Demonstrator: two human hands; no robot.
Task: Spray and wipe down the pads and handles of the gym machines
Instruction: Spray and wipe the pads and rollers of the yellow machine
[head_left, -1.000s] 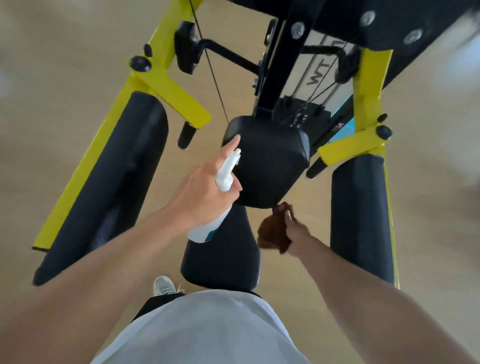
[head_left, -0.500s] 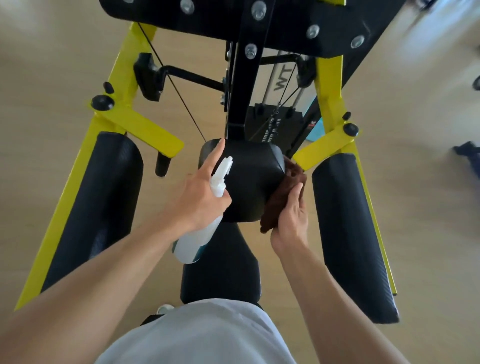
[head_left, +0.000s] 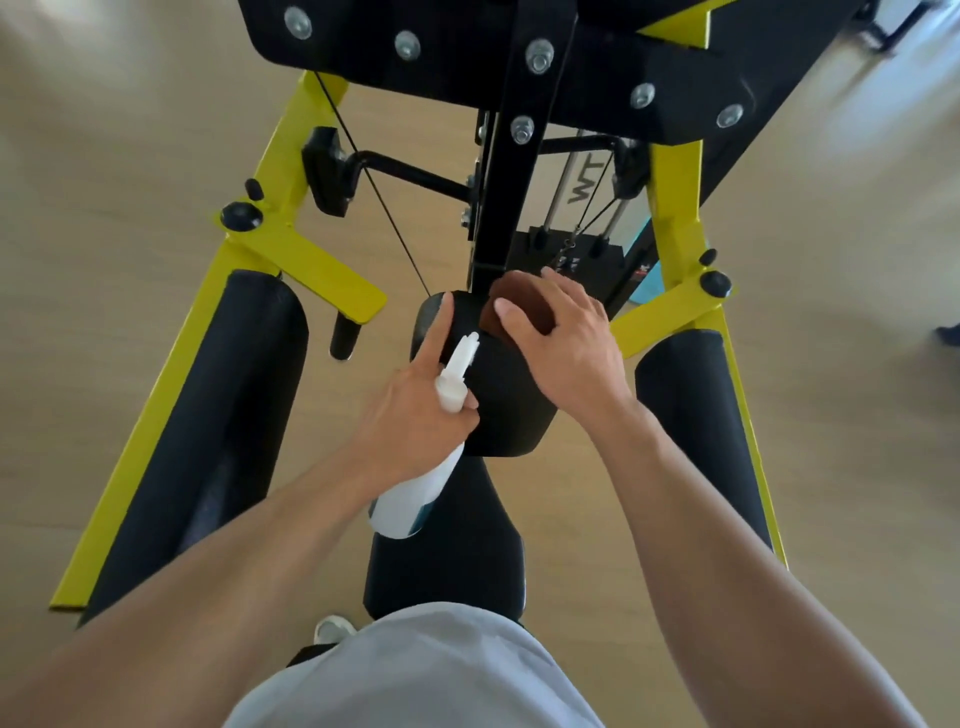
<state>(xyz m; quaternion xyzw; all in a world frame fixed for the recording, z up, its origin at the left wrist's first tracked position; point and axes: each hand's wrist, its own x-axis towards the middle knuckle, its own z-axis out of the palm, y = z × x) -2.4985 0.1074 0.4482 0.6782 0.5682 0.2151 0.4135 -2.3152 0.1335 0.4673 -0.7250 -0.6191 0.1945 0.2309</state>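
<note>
Left hand (head_left: 415, 410): fingers curled in a grip, index finger extended forward. Right hand (head_left: 563, 340): palm down, fingers spread and pressing flat. Both forearms reach forward, bare.

Cloth (head_left: 519, 306) on back pad (head_left: 498, 395), between arm pads (head_left: 218, 415).

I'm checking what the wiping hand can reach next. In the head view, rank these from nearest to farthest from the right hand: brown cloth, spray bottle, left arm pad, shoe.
From the right hand:
1. Brown cloth, under its fingers on the centre pad.
2. Spray bottle, left, in the left hand.
3. Left arm pad, far left.
4. Shoe, bottom, on the floor.
</note>
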